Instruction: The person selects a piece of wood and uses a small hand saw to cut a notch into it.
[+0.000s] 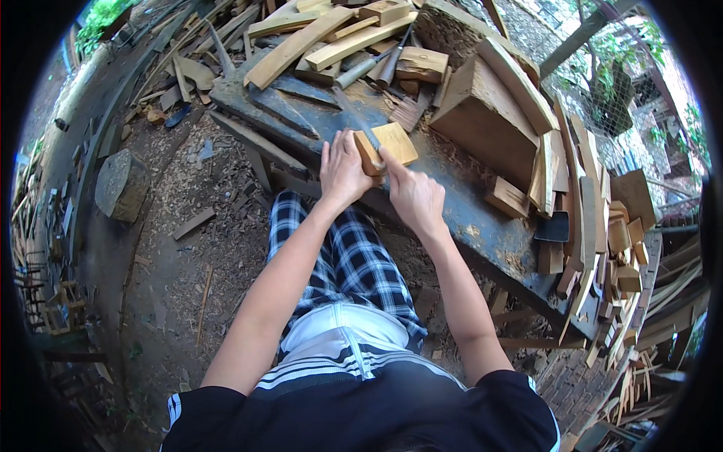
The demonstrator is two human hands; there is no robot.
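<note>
A small pale wooden block sits at the near edge of the dark workbench. My left hand presses against its left side and grips it, with the fingers pointing away from me. Across the block's left part lies a long, narrow grey metal file, slanting toward the far left. My right hand is closed around its near end, index finger stretched along it. The handle inside that hand is hidden.
Wooden offcuts and tools with round handles are heaped at the bench's far side. A large wooden block stands to the right, near more stacked pieces. A stump stands on the chip-strewn ground at left.
</note>
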